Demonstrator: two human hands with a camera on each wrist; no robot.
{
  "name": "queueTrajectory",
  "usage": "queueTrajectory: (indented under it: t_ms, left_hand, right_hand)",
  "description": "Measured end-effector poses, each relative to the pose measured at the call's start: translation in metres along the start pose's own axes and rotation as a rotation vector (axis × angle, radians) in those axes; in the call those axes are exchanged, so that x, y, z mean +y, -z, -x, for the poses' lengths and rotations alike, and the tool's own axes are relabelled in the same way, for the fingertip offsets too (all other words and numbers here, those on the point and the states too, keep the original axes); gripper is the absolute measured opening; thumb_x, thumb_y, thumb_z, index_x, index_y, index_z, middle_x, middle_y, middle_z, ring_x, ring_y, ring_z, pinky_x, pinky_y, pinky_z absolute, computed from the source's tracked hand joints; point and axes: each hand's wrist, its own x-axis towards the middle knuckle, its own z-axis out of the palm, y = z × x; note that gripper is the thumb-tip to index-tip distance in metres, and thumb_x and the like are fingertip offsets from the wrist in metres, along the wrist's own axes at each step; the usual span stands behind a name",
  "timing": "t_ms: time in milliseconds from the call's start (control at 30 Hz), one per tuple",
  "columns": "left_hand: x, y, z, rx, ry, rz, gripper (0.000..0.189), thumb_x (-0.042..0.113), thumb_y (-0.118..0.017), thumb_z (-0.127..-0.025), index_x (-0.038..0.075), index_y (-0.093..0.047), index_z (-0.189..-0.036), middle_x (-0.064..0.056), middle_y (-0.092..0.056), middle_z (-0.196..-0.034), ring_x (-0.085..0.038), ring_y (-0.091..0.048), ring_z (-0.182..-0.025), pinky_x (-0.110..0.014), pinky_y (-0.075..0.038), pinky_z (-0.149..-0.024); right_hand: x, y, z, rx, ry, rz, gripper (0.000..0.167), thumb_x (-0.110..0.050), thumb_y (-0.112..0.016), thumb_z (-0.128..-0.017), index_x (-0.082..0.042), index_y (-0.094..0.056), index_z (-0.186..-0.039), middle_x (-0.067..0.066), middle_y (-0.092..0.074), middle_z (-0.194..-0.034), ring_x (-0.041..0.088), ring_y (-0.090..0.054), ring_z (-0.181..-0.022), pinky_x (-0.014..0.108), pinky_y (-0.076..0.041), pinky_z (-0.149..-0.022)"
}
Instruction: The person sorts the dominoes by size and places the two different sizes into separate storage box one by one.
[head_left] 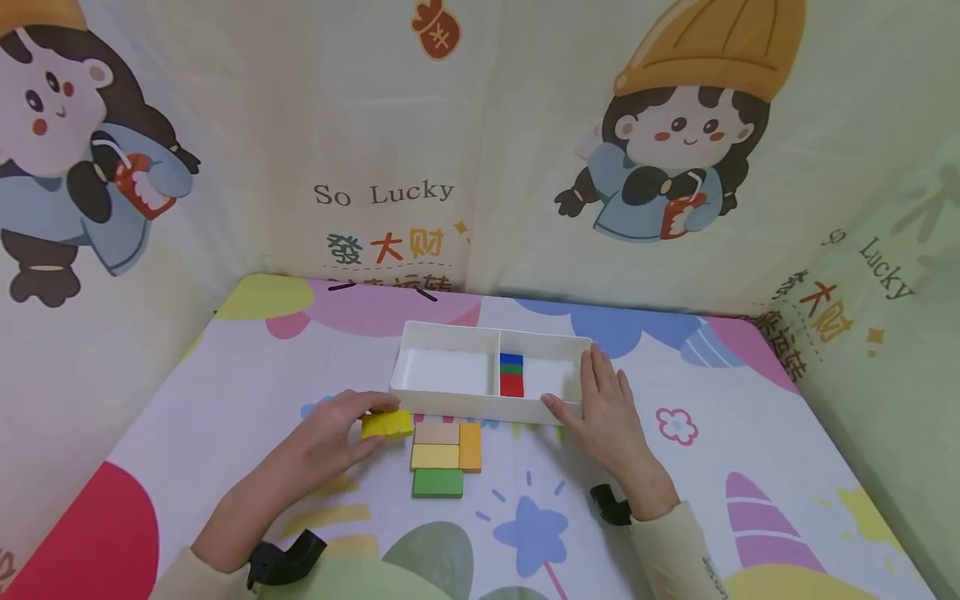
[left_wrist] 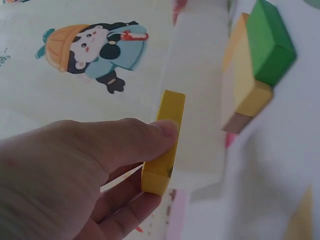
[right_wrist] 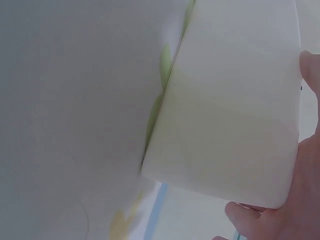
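Observation:
In the head view my left hand point(head_left: 330, 437) pinches a yellow wooden block point(head_left: 387, 425) between thumb and fingers, just in front of a white two-compartment tray point(head_left: 450, 403). The left wrist view shows the thumb across the yellow block's face point(left_wrist: 172, 106). My right hand point(head_left: 611, 421) holds the tray's right front corner, thumb at the front rim and fingers along the end wall. Blue point(head_left: 512, 359), green point(head_left: 512, 368) and red point(head_left: 512, 385) blocks lie against the divider in the right compartment. The right wrist view shows mainly the tray's outer wall point(right_wrist: 225, 110).
In front of the tray lie a pinkish-beige block point(head_left: 437, 433), a pale yellow block point(head_left: 435, 457), an orange block point(head_left: 470, 447) and a green block point(head_left: 437, 483), grouped together. A patterned cloth point(head_left: 637, 550) covers the table; printed curtains point(head_left: 510, 150) hang behind and at the sides.

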Motion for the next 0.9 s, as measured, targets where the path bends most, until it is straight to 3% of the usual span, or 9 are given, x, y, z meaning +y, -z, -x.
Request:
queueTrajectory:
  t_ms: [333, 600, 800, 900]
  left_hand:
    - [0.014, 0.011, -0.022, 0.017, -0.089, -0.017, 0.045, 0.007, -0.082, -0.08, 0.008, -0.067, -0.122, -0.002, -0.071, -0.117, -0.016, -0.064, -0.097, -0.037, -0.058, -0.085]
    - [0.014, 0.009, -0.043, -0.01, -0.084, 0.053, 0.043, 0.007, -0.079, -0.083, 0.008, -0.065, -0.124, -0.002, -0.071, -0.119, -0.019, -0.065, -0.102, -0.04, -0.057, -0.09]
    - [0.017, 0.006, -0.068, -0.049, -0.038, 0.087, 0.044, 0.009, -0.077, -0.086, 0.007, -0.064, -0.128, -0.006, -0.07, -0.123, -0.022, -0.064, -0.107, -0.042, -0.056, -0.094]
    - [0.017, 0.001, -0.083, -0.065, -0.048, 0.096, 0.044, 0.007, -0.077, -0.085, 0.005, -0.063, -0.128, -0.008, -0.07, -0.122, -0.024, -0.065, -0.109, -0.042, -0.056, -0.095]
  right_hand:
    - [-0.001, 0.002, 0.001, -0.014, -0.006, 0.034, 0.101, -0.064, -0.051, -0.093, 0.004, -0.013, -0.156, 0.022, -0.009, -0.165, 0.041, -0.009, -0.153, 0.063, -0.004, -0.122]
    - [0.0, 0.0, 0.001, 0.001, 0.006, 0.029, 0.1, -0.063, -0.052, -0.093, 0.005, -0.015, -0.156, 0.023, -0.01, -0.165, 0.041, -0.01, -0.153, 0.063, -0.006, -0.122]
    - [0.001, 0.0, 0.0, 0.012, 0.007, 0.026, 0.1, -0.063, -0.052, -0.093, 0.005, -0.015, -0.156, 0.022, -0.01, -0.165, 0.041, -0.011, -0.153, 0.063, -0.007, -0.122]
    - [0.001, 0.0, 0.001, 0.015, 0.008, 0.024, 0.1, -0.063, -0.052, -0.093, 0.005, -0.015, -0.156, 0.022, -0.011, -0.165, 0.041, -0.011, -0.153, 0.063, -0.007, -0.122]
